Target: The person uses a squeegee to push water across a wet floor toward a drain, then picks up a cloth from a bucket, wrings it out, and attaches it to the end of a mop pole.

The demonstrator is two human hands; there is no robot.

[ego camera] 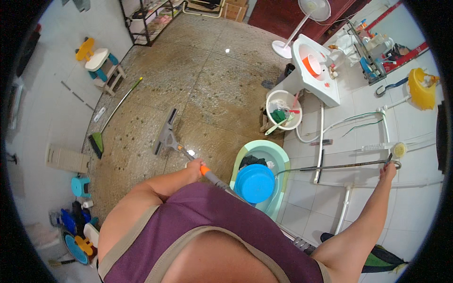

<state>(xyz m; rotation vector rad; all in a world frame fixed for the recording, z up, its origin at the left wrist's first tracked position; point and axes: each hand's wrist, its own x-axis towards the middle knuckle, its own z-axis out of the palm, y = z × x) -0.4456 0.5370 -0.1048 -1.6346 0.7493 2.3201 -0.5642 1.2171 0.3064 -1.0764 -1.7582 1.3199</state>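
Observation:
My left hand (196, 169) is closed around the grey and orange pole of a floor squeegee (165, 136). Its wide grey head rests on the wet-looking floor, and the pole runs back past my body. Out to the right, my right hand (388, 171) grips a long thin metal rod (339, 166) near its hooked end, beside the tiled wall. A small dark piece sticks up at those fingers; what it is cannot be told. The rod's far end reaches over a pale green tub (285, 155), which holds a blue basin (254, 183) and dark cloth.
A white bucket (299, 122) with cloths and brushes stands below the washbasin (300, 79). Behind it is a white pedestal fan (282, 48). To the left, a green broom (101, 139) leans near a child's chair (97, 60) and a blue stool (80, 186). A shoe rack (141, 32) stands farther back.

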